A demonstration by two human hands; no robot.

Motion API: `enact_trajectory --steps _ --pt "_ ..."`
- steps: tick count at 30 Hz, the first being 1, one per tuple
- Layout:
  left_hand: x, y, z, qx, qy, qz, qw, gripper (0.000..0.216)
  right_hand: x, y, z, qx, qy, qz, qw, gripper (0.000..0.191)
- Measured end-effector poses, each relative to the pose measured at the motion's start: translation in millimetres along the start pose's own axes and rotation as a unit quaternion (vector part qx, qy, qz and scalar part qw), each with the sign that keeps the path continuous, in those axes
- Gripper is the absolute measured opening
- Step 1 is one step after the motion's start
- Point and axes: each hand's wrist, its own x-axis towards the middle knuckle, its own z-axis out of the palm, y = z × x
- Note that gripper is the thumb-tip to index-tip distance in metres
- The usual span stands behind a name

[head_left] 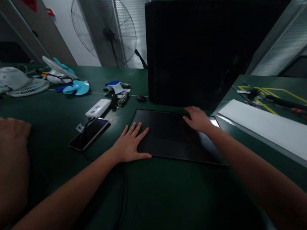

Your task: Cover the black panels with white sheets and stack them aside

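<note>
One flat black panel [167,138] lies on the green worktop [174,204], directly in front of the person. It is thin and rectangular, wider than it is deep, with a dark, smooth face, a narrow rim and a bright patch of reflected light near its far right corner. The right forearm hides part of its right side.

Two hands are on it. The left hand [129,145] lies over the near left corner with its fingers spread wide, the thumb stretched along the near edge; it grips nothing. The right hand [198,119] is at the far edge, its fingers loosely parted and pointing left; whether they pinch the rim, I cannot tell.

Behind the panel stands one large black screen [200,54]. To the left are one phone [89,134], one white handheld device [98,108] just beyond it, and one small black object [141,98] near the screen's base. One light-blue fan blade [77,87] lies farther left. One long white board [277,130] is on the right. One co-worker's fist [7,130] rests at the far left.
</note>
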Motion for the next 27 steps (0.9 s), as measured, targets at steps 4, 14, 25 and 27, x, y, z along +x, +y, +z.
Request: enact_trajectory --steps 4,14,25,27 --pt "0.7 -3.8 3.6 -0.005 0.010 -0.008 1.000 0.118 -85.2 106.0 -21.7 -0.071 0.024 0.158 0.985 0.063" --pt "0.8 2.8 8.6 0.016 0.009 -0.017 1.000 0.114 -166.1 181.7 -9.8 -0.090 0.017 0.278 0.956 0.059" --pt "1.6 -4.3 -0.4 0.047 -0.019 0.024 0.998 0.108 -167.5 142.6 -60.2 -0.128 0.039 0.358 0.924 0.043" --pt "2.1 -6.9 -0.3 0.045 -0.018 0.032 0.998 0.108 -164.0 122.5 -73.5 -0.131 0.049 0.317 0.938 0.042"
